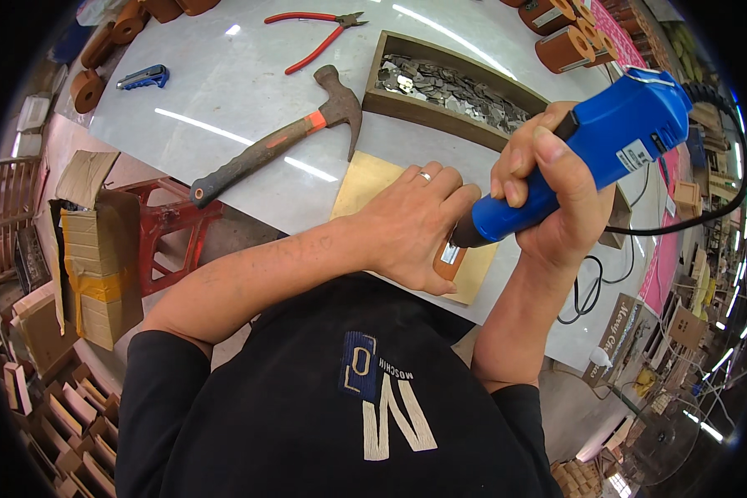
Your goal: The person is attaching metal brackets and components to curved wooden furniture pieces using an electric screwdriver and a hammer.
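beyond the desk (224,91), glossy and grey, is a cluttered floor (560,407); a carton (104,261) stands at the left. a yellow board (363,178) lies on top. the right hand (573,203) grips a blue tool (593,153), nose at a brown block (446,270) on the board, pinned by the left hand (419,216). i'd keep the tool square to the silver plate (451,252).
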